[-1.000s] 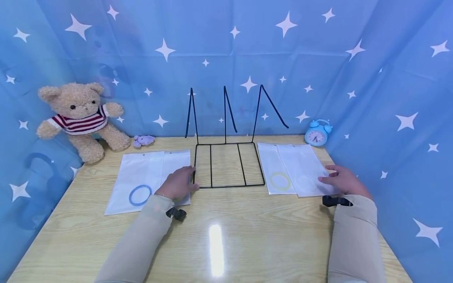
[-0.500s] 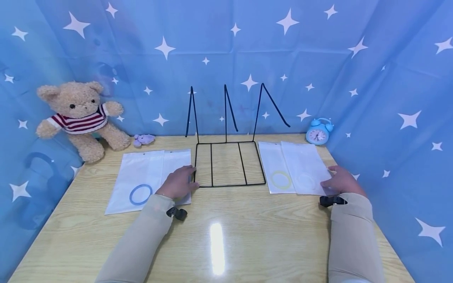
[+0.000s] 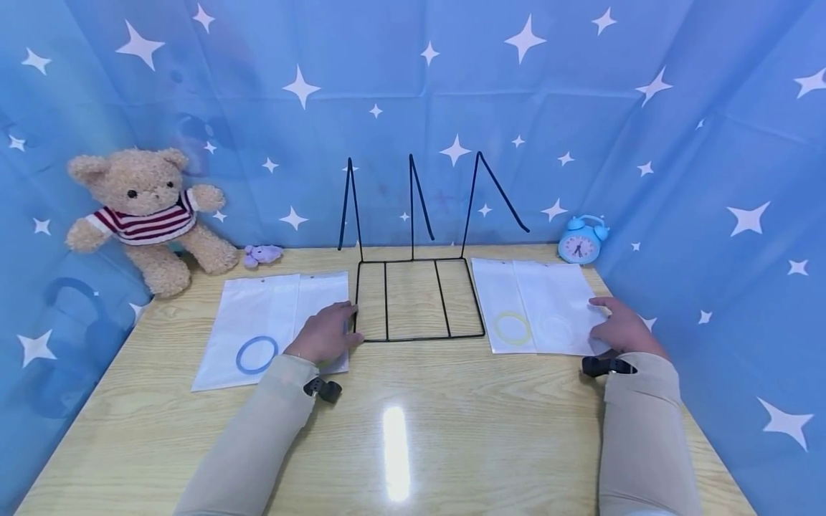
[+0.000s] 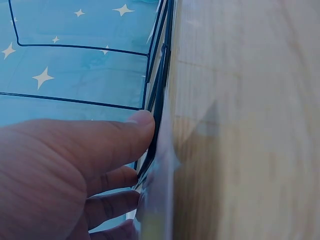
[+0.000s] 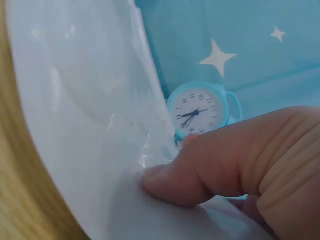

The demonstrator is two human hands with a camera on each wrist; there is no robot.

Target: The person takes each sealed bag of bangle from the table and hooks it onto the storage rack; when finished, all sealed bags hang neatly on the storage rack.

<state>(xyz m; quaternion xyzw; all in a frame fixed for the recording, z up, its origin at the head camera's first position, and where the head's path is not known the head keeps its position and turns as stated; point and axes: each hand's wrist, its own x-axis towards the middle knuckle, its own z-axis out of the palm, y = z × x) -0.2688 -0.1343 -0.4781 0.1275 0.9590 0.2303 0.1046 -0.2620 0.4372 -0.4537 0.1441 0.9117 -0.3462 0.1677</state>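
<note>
A black wire rack (image 3: pixel 419 340) stands mid-table, with several bent prongs rising at its back. My left hand (image 3: pixel 323 334) lies over the left-hand white bags (image 3: pixel 254 308), fingers extended at the rack's left edge. In the left wrist view its thumb (image 4: pixel 117 137) rests beside the black wire, the fingers loose. A blue ring (image 3: pixel 257 337) shows on one bag. My right hand (image 3: pixel 624 331) pinches the right edge of a translucent white bag (image 3: pixel 558 294). In the right wrist view the thumb (image 5: pixel 170 182) presses on the plastic. Beside it lies a bag with a yellow ring (image 3: pixel 513 312).
A teddy bear (image 3: pixel 145 193) in a striped sweater sits at the back left, near a small purple toy (image 3: pixel 262 255). A light blue alarm clock (image 3: pixel 579 247) stands behind the right-hand bags. Starry blue cloth (image 3: pixel 361 57) hangs behind and beside the wooden table (image 3: pixel 477 437).
The outermost right-hand bag has slid slightly to the right over its neighbour, and my right hand's thumb and finger have closed on its edge. The left hand stays in place.
</note>
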